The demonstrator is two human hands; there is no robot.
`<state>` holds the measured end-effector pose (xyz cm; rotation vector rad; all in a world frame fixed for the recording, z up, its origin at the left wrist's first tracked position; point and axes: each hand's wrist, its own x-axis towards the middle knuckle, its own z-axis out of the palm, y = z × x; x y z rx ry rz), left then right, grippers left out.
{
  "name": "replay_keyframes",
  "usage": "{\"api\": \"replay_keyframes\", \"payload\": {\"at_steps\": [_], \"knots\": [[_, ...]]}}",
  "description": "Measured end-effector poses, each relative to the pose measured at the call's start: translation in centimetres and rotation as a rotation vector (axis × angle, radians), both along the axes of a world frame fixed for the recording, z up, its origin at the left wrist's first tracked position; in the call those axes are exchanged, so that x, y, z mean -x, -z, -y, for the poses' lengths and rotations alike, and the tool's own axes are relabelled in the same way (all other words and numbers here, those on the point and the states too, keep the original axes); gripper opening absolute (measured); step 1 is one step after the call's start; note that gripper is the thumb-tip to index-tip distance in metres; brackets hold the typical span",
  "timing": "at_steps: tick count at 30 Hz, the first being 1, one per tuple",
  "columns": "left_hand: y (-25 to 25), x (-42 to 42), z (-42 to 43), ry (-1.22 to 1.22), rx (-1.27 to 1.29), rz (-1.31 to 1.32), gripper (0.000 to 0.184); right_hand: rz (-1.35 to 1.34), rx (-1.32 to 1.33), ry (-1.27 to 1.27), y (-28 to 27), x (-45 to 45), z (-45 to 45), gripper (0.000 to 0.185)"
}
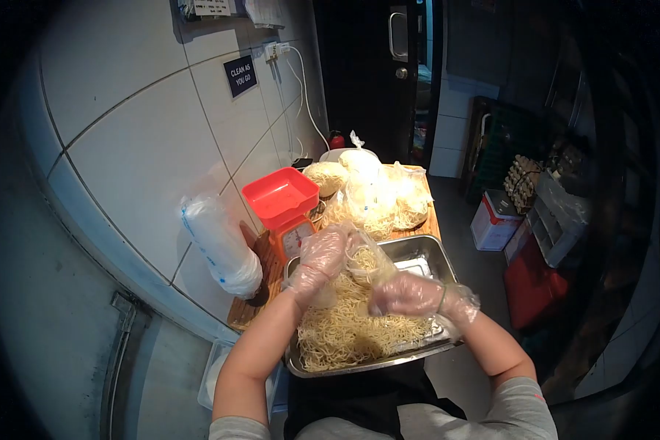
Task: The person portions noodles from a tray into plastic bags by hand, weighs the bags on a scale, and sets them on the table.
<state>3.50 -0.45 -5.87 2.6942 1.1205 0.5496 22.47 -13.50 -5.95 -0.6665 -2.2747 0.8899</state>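
My left hand [321, 253], in a clear plastic glove, is closed on the top of a clear plastic bag [380, 265] with yellow noodles inside. The bag hangs over a metal tray [295, 364] holding a heap of loose noodles [348, 334]. Close below the bag is my right hand [412, 295], also gloved, with a green band at its wrist. Its fingers point left over the noodles and are smeared by motion, so whether they grip anything does not show. Bare metal shows in the tray's right part.
A kitchen scale [298, 236] with a red pan [282, 196] stands beyond the tray. Bagged noodles [374, 194] crowd the table's [434, 220] far end. A roll of plastic bags [224, 246] stands at left by the tiled wall. Boxes and egg trays [523, 174] sit at right.
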Motion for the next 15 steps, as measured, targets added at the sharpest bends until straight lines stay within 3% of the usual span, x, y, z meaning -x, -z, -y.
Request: {"api": "replay_keyframes", "payload": {"at_steps": [3,5,6,9,12,13,14,15], "knots": [[-0.6,1.1,-1.3,0.228,0.292,0.154,0.036,1.025,0.262,0.137,-1.4,-1.2,1.9,0.024],[-2.2,1.6,-1.3,0.452,0.438,0.254,0.045,0.943,0.155,0.455,-0.3,-2.9,2.4,0.025],[-2.5,1.8,-1.4,0.416,0.476,0.209,0.055,0.894,0.102,0.609,0.5,-3.4,2.3,0.027],[-1.6,-0.1,-1.7,0.241,0.442,0.059,0.054,0.531,-0.131,0.718,2.8,-3.9,0.7,0.032],[-5.2,-0.7,0.4,0.081,0.653,0.098,0.048,0.723,0.156,0.735,3.9,-2.8,-0.1,0.048],[-4.4,-0.6,0.3,0.143,0.678,0.118,0.046,0.771,0.277,0.731,4.5,-2.6,-0.2,0.052],[-3.4,-0.4,-0.3,0.206,0.693,0.144,0.045,0.708,0.244,0.677,7.7,-3.4,-1.0,0.055],[-3.8,-0.3,-0.3,0.269,0.703,0.169,0.043,0.692,0.246,0.676,7.4,-3.5,-1.0,0.056]]}}
